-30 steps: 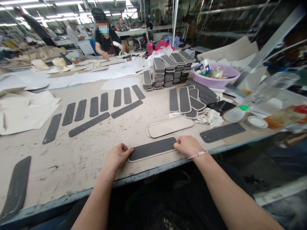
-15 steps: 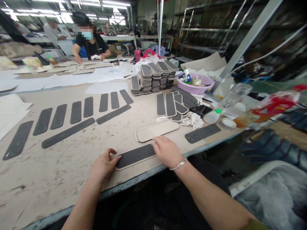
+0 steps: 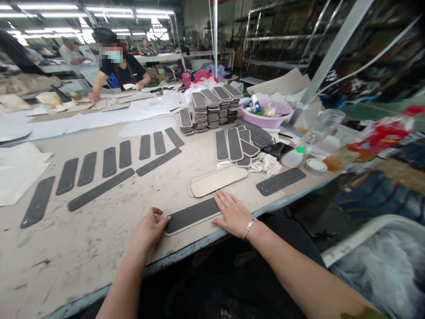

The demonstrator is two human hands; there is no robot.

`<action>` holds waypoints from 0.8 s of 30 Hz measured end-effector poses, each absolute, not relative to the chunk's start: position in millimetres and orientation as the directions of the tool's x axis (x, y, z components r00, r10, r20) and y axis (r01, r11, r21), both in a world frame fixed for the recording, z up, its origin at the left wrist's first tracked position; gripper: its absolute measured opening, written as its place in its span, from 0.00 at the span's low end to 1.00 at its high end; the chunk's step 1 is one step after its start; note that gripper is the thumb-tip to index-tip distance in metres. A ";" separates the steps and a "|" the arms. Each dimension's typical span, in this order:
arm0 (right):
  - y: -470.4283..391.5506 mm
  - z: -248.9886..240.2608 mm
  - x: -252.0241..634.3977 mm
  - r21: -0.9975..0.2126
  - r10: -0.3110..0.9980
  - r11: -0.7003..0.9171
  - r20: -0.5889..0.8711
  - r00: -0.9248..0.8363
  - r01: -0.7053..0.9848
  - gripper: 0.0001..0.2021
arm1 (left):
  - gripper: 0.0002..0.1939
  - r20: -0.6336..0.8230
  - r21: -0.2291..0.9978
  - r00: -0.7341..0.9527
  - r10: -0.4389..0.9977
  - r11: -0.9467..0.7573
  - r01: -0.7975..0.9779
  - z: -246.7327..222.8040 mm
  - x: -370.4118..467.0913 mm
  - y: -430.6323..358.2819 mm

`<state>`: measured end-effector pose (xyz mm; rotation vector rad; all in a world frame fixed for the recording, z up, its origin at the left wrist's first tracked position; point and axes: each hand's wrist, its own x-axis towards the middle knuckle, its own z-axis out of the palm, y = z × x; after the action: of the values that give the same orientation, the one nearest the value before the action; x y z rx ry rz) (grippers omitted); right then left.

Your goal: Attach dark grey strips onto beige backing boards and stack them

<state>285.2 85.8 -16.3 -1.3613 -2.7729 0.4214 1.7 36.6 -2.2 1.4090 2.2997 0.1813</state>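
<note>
your left hand is at the left end of the dark panel with the pale border, thumb on its top face and the other fingers curled at the far side of that end; you have it partly closed, but i cannot tell whether it pinches the panel or only steadies it. your right hand is open, palm down, fingers extended over the right end and covering it, the thumb apart from them and toward the near edge; it grips nothing. a bracelet circles your right wrist.

the panel lies flat on the tabletop, close to the near edge and slightly aslant. just beyond it are overlapping pale strips, and to the right of your right hand lies a dark strip. farther back, smaller bordered panels overlap in a loose pile, with a crumpled white cloth beside them. behind that pile stand tall stacks of similar pieces, with a purple basin to their right.

over on your left, short dark strips stand in a spaced row, and two long dark strips lie slantwise along their near side. across from you, a masked co-worker leans over pale sheets.
</note>
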 end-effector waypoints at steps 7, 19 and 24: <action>84.2 -22.4 281.2 -0.200 0.826 0.524 -0.118 -0.551 0.828 0.43 | 0.21 0.063 0.504 -0.411 0.909 0.326 0.800 2.6 3.0 16.4; 86.8 -18.7 282.2 -0.263 0.817 0.522 -0.121 -0.564 0.812 0.45 | 0.41 -0.031 0.090 0.231 0.973 -0.227 0.970 -21.5 58.3 10.5; 98.9 -3.6 290.7 -0.414 0.832 0.482 -0.060 -0.552 0.772 0.41 | 0.32 -0.156 0.305 0.113 0.981 -0.061 0.950 -14.5 41.3 22.4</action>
<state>290.7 98.9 -3.6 -1.4027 -2.5737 0.6027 41.3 22.4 -14.5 2.0682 1.8902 0.1308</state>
